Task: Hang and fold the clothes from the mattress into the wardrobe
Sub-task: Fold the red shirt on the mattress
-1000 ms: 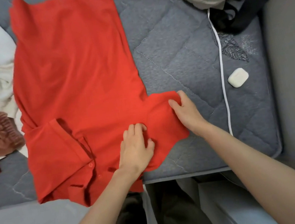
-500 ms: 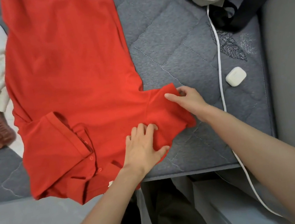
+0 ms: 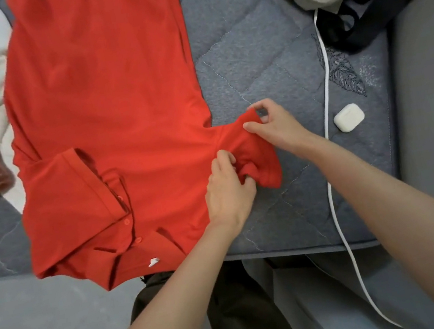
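- Both hands have left off pressing flat and now grip the loose sleeve [image 3: 257, 151] of the red short-sleeved knit polo shirt [image 3: 105, 97], lifting it bunched.
- Left hand [image 3: 229, 191]: fingers [image 3: 227, 158] curled round a wad at the sleeve's near hem. Right hand [image 3: 279, 127]: thumb and forefinger pinch the far hem.
- Shirt lies spread on the grey quilted mattress [image 3: 265, 68], collar nearest the person, other sleeve [image 3: 69, 190] folded inward.
- Best next: carry the sleeve across the shirt's chest, crease at the side seam, and smooth out the wad before releasing.
- White charging cable [image 3: 325, 93] and white earbud case [image 3: 349, 117] lie right of the shirt; avoid snagging them.
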The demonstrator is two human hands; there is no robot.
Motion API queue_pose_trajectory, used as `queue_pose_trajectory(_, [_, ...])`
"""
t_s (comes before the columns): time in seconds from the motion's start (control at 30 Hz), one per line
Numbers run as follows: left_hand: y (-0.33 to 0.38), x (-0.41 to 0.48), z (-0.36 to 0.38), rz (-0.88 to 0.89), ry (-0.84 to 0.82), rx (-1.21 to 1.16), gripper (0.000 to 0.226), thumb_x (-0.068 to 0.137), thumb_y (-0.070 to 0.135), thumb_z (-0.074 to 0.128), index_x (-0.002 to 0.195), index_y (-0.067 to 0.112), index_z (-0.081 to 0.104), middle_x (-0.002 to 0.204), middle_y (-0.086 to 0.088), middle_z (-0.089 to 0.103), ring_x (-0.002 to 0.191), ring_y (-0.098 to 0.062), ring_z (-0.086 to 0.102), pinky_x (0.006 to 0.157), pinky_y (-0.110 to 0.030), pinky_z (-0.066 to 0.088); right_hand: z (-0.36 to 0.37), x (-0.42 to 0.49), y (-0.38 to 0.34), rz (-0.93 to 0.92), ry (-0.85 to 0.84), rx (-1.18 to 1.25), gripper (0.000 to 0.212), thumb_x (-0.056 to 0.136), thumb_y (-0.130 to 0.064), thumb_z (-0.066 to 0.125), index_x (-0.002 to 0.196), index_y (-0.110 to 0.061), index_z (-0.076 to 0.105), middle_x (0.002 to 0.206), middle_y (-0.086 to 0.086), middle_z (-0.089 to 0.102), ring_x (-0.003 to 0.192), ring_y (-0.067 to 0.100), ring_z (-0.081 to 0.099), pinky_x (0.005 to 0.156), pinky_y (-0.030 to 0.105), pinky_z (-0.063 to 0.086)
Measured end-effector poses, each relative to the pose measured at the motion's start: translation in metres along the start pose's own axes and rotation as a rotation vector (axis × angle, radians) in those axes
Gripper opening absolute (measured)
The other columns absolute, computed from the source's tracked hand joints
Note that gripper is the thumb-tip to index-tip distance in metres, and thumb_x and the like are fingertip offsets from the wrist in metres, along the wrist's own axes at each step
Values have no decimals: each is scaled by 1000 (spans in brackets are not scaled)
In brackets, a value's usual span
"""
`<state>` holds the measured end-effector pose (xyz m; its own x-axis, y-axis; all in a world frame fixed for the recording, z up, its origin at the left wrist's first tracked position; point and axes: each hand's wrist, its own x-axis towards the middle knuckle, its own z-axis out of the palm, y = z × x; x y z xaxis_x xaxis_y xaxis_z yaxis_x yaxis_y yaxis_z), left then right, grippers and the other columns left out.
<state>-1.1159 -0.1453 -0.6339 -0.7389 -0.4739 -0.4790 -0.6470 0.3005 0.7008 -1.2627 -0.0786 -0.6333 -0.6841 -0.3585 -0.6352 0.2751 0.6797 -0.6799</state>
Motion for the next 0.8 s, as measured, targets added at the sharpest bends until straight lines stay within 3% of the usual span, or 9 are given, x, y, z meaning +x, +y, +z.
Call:
queue_pose_trajectory(0.1, [-18,-9,-15,13,-93,-68,23,88,35,54,95,29,32,88,8,55,79,-23,54,69,-37,38,6,-4,-15,33,-18,20,16,89,-19,63,104,-21,57,76,-3,69,53,3,62,41,18,43])
queue_pose_trajectory(0.2, [-35,-21,-24,-90,-207,-241,11,95,39,44,89,35,34,62,14,52,59,-16,50,62,-39,37,18,-11,-33,142,-92,168,15,91,-16,61,94,-17,46,69,5,66,48,17,66,41,25,50])
queue_pose_trajectory(0.27, [-43,-26,-28,-260,-211,-494,11,99,33,43,91,39,47,70,14,59,67,-11,57,72,-40,48,31,-14,-46,195,-112,240,21,93,-17,60,95,-16,40,75,12,63,49,22,68,43,28,53])
queue_pose_trajectory(0.33, [-54,-30,-33,-406,-194,-663,11,101,29,45,98,29,56,79,7,67,76,-12,64,78,-34,51,48,-14,-57,209,-165,240,23,95,-23,59,102,-14,39,79,13,65,56,21,69,51,32,58])
queue_pose_trajectory(0.43, [-73,-32,-49,-456,-210,-593,22,101,23,44,84,20,58,82,3,69,71,-11,62,67,-25,50,77,-15,-62,154,-242,108,19,97,-26,55,113,-19,47,92,4,70,74,13,67,68,24,53])
queue_pose_trajectory(0.53, [-92,-32,-73,-456,-203,-519,28,101,11,39,81,18,58,80,-1,65,61,-9,56,56,-20,48,96,-20,-56,35,-112,60,21,94,-9,52,114,-13,57,97,8,70,71,8,60,58,12,44])
queue_pose_trajectory(0.7, [-108,-46,-129,-166,22,-261,22,96,14,46,88,27,62,75,10,65,58,2,52,50,-14,43,105,-53,-34,-150,167,-64,22,87,-2,53,96,-18,65,86,-1,70,83,12,63,86,34,49])
queue_pose_trajectory(0.77, [-118,-55,-149,-25,81,-88,14,94,19,51,97,29,61,83,11,62,69,3,50,60,-11,41,111,-78,-26,-242,168,-202,21,84,-5,58,98,-20,65,94,-3,69,90,14,61,89,32,48])
queue_pose_trajectory(0.8, [-125,-59,-157,53,88,39,14,92,21,54,104,27,60,91,10,60,78,1,48,69,-18,42,116,-91,-22,-296,133,-296,26,82,-5,59,103,-19,65,102,-2,67,97,18,59,93,32,45])
